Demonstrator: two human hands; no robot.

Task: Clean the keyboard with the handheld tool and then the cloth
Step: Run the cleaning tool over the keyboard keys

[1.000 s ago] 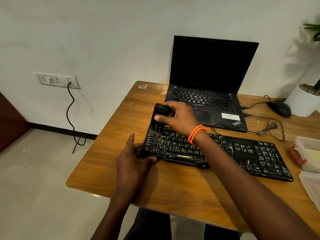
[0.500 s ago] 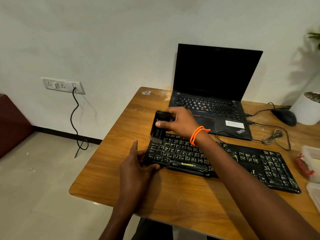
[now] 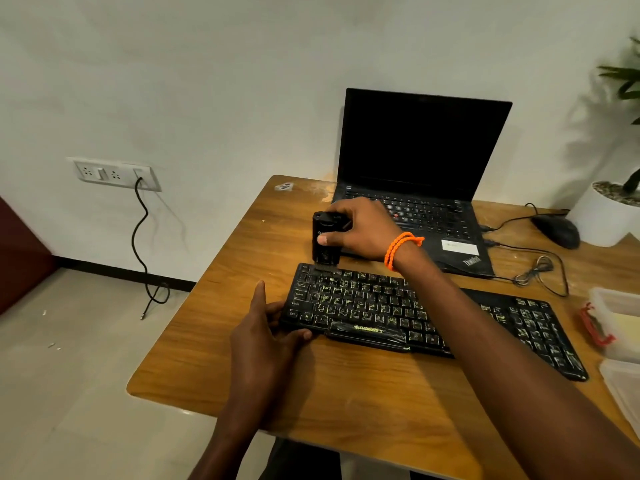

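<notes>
On the wooden surface (image 3: pixel 346 393), my right hand (image 3: pixel 360 230) grips the handheld tool (image 3: pixel 325 240) at the keyboard (image 3: pixel 398 313)'s far-left corner; its length stretches rightward, my left hand (image 3: pixel 266 327) holding its near-left edge

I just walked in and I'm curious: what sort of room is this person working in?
Most likely an office or home workspace. An open black laptop stands on a wooden desk against a plain white wall, with a black wired mouse beside it and a white wall socket strip nearby.
</notes>
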